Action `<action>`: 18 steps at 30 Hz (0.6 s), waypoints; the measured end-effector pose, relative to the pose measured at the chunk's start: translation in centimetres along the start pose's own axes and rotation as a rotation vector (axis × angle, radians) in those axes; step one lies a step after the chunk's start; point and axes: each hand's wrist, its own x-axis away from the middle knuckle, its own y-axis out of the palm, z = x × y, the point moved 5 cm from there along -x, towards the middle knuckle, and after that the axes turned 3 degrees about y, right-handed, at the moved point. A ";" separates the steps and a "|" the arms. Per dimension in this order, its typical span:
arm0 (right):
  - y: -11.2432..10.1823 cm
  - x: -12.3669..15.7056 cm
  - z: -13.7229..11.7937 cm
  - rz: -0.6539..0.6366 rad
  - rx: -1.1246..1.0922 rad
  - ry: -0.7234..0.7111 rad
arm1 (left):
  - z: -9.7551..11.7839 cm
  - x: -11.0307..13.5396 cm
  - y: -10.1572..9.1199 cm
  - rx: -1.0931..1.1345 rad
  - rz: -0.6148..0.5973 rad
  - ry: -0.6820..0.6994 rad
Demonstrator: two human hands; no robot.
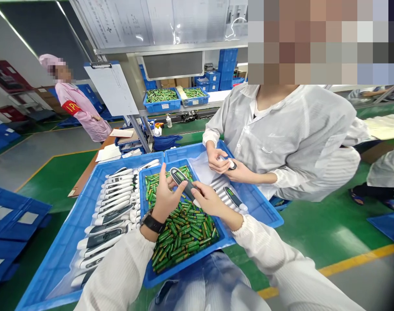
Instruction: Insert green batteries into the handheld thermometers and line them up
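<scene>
A slim grey-and-white handheld device [186, 182] is held over a blue bin [148, 276] of green batteries [180, 233]. Its battery bay faces up, with green batteries showing inside. My right hand [207, 198] grips the lower end, thumb on top. My left hand [167, 192], with a black wristband, has its thumb against the device's side and fingers partly hidden behind it; the index finger points up. Left of the bin, a large blue tray [51, 255] holds rows of similar devices [102, 235]. Another device with batteries showing [234, 198] lies to the right.
Opposite me on the right, a co-worker in a white coat [274, 138] holds a small white-and-dark piece [231, 164] over another blue tray [274, 218]. A person in pink [83, 108] stands at the far left. Behind are a clipboard [112, 88] and two battery bins [162, 106].
</scene>
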 end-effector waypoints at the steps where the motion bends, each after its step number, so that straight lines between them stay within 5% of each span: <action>1: 0.0 0.0 -0.1 0.011 0.021 -0.007 | -0.3 -0.1 0.1 0.054 0.000 -0.024; 7: 0.1 0.1 -0.2 0.016 0.084 -0.042 | -0.6 -0.6 0.3 0.198 0.034 -0.141; 12: -0.3 0.2 0.6 0.123 -0.083 -0.012 | -0.6 -0.6 -0.2 0.161 0.071 -0.148; 14: -0.7 0.1 1.3 0.204 -0.221 0.067 | -0.8 -0.5 0.0 0.015 -0.044 -0.153; 18: -0.7 -0.1 2.2 0.232 -0.371 0.162 | -1.3 0.8 1.6 -0.542 -0.542 -0.047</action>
